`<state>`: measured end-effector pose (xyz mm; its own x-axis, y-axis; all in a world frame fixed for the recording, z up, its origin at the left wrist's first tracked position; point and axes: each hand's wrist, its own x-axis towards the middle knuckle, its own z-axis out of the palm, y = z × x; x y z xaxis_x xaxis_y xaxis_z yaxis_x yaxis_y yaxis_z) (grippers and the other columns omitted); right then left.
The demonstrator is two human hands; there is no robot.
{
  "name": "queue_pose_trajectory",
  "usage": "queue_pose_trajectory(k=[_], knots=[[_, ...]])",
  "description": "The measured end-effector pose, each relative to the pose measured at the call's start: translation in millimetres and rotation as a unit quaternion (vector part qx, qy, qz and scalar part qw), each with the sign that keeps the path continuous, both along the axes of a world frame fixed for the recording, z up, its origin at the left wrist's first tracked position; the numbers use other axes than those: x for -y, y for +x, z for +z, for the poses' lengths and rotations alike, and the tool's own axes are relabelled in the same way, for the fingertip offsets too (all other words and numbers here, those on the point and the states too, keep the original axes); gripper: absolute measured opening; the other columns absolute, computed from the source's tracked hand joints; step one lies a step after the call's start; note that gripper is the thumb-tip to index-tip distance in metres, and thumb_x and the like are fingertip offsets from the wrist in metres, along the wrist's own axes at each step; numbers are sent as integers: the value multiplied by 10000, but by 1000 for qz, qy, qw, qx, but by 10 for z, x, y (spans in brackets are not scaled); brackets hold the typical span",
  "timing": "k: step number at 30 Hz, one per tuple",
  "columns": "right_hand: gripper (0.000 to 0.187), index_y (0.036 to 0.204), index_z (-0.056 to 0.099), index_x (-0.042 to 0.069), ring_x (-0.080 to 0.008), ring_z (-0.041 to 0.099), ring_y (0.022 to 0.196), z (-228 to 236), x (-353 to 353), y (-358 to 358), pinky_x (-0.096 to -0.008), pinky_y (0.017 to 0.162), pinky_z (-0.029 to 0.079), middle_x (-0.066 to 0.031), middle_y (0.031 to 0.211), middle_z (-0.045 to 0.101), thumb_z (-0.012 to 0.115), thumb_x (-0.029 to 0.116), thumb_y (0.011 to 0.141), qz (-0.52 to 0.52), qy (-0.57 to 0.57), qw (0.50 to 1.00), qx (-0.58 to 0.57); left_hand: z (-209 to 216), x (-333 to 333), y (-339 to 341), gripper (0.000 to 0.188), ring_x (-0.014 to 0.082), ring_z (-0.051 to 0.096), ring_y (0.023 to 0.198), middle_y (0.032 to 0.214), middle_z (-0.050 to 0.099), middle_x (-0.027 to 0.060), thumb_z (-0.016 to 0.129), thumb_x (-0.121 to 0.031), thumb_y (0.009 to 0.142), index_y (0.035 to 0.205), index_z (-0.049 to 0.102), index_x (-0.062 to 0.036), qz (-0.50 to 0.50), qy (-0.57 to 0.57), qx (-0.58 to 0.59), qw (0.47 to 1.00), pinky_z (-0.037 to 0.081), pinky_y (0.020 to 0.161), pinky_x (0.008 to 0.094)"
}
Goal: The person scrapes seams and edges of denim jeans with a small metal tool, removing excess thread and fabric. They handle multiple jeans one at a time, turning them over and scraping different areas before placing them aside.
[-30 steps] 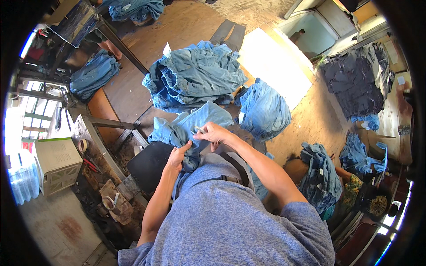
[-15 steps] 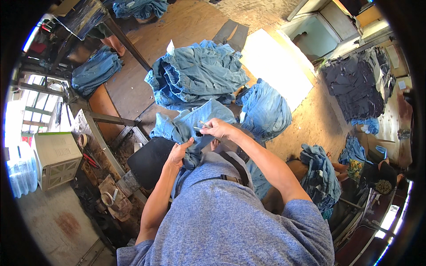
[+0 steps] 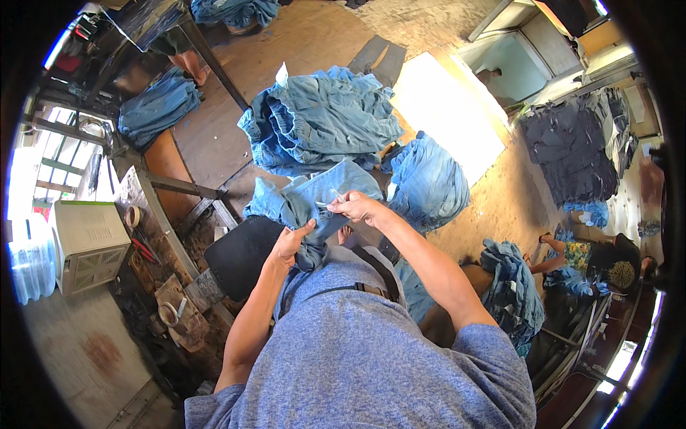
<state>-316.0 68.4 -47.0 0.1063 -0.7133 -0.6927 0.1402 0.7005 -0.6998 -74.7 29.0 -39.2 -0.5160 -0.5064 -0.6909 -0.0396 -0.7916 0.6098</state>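
Observation:
A light-blue denim garment [image 3: 343, 175] is stretched out in front of my waist. My left hand [image 3: 289, 245] pinches its near edge, thumb on top, and a fold of the denim hangs below the fingers. My right hand [image 3: 357, 208] is closed around small metal snips [image 3: 321, 204], whose slim tips point left, close over the cloth. Part of the snips is hidden within the fingers. The far side of the garment lies against a large bundle of blue denim [image 3: 329, 118].
Another rolled denim bundle [image 3: 429, 179] sits to the right. At left are a black seat [image 3: 243, 257], a wooden frame and a pale boxy appliance [image 3: 89, 247]. Dark garments [image 3: 575, 143] are piled at far right. Other people work at right and upper left.
My right hand has shifted slightly right, and the snips have turned in its fingers. My left hand keeps its grip on the garment. The person at right has moved.

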Motion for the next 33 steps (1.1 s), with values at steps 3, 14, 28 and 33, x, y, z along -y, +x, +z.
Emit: queue_pose_trajectory(k=[3, 14, 28, 33], knots=[[328, 1010, 728, 58, -86, 361, 480, 3, -59, -26, -266, 440, 250, 50, 713, 581, 808, 372, 958, -12, 17, 1000, -21, -1, 0, 7, 366, 192, 712, 999, 1155, 737, 71, 790, -225, 970, 1266, 687, -36, -5, 4, -7, 1000, 567, 865, 368], [340, 888, 713, 38, -79, 588, 584, -96, 39, -18, -322, 538, 486, 28, 688, 625, 766, 356, 995, 184, -153, 948, -210, -15, 23, -21, 338, 194, 722, 951, 1111, 742, 74, 791, -226, 969, 1227, 695, -30, -19, -13, -8, 1000, 582, 818, 366], [375, 922, 663, 36, -183, 676, 621, 16, -3, 0, -323, 505, 498, -71, 683, 663, 718, 395, 1016, 179, -65, 981, -48, -48, 57, -8, 356, 217, 719, 1038, 1172, 735, 86, 796, -201, 964, 1252, 679, -27, -50, -17, 2, 999, 604, 885, 403], [290, 958, 605, 75, -104, 606, 495, 18, -40, 24, -248, 429, 431, -7, 642, 617, 710, 332, 1040, 114, 23, 992, 45, 46, 56, -29, 369, 196, 710, 1017, 1155, 737, 78, 798, -224, 964, 1252, 677, -28, -41, -13, 13, 999, 588, 877, 386]])
